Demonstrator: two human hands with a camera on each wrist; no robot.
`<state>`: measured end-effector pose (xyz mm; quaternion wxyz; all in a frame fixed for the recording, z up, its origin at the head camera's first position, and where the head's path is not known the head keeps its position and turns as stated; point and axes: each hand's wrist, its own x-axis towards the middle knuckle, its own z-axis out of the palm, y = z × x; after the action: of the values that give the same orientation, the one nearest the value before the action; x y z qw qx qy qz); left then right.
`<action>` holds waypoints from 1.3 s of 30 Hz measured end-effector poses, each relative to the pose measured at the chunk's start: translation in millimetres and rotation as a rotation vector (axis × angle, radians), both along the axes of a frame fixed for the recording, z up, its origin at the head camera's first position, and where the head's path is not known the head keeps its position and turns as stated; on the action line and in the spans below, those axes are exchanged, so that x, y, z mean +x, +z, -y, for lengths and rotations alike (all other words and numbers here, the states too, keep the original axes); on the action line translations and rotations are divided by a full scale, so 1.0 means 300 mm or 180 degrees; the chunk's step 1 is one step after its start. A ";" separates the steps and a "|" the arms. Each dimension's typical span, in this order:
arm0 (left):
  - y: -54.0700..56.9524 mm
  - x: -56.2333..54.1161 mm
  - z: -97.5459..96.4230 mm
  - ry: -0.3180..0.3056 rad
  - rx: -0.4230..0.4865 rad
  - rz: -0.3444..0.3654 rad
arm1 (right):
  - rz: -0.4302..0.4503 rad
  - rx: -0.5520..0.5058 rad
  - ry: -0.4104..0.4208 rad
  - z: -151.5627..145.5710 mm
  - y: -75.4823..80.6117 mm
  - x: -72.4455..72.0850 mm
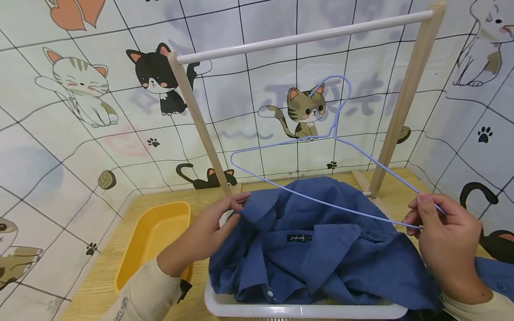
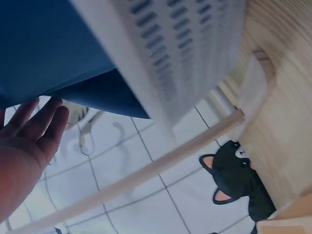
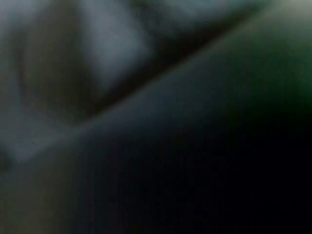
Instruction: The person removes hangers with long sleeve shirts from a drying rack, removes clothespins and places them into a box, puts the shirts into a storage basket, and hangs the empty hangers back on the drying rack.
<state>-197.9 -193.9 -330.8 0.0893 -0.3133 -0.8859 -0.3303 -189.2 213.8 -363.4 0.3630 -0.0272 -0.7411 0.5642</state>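
Holding hanger [image 1: 335, 129], right hand [image 1: 449, 238] curled round its end, left hand [image 1: 209, 228] uncurled, touching shirt [image 1: 341, 252]

I see a matt cloth shirt [image 1: 333, 249] and a smooth, plastic-looking hanger [image 1: 335, 127]. The basket [image 1: 305, 310] and tray [image 1: 150, 236] look plastic, the desk [image 1: 96, 276] wood-grained.

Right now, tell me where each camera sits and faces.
Head: worn on the head, facing forward and down at the blue shirt and hanger; left hand and right hand show.
Left wrist: worn there, facing the blue shirt and white basket; left hand shows.
Right wrist: worn there; too blurred to tell its aim or any body part.
Head and left wrist share blue shirt, white basket, rack.
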 end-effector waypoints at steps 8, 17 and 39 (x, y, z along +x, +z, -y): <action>0.021 0.024 -0.036 -0.0411 -0.0311 0.0703 | -0.0057 0.0030 0.0037 -0.001 0.003 -0.002; -0.005 -0.006 -0.080 -0.0718 -0.0775 0.1123 | -0.0062 -0.0001 0.0090 0.002 0.004 -0.004; 0.011 -0.120 -0.079 -0.0225 -0.1368 0.0968 | -0.0226 -0.0048 0.0152 -0.012 0.000 -0.001</action>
<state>-234.0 -170.0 -327.5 -0.1251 -0.3026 -0.9274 -0.1807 -189.4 217.5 -363.3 0.3753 0.0077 -0.7238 0.5789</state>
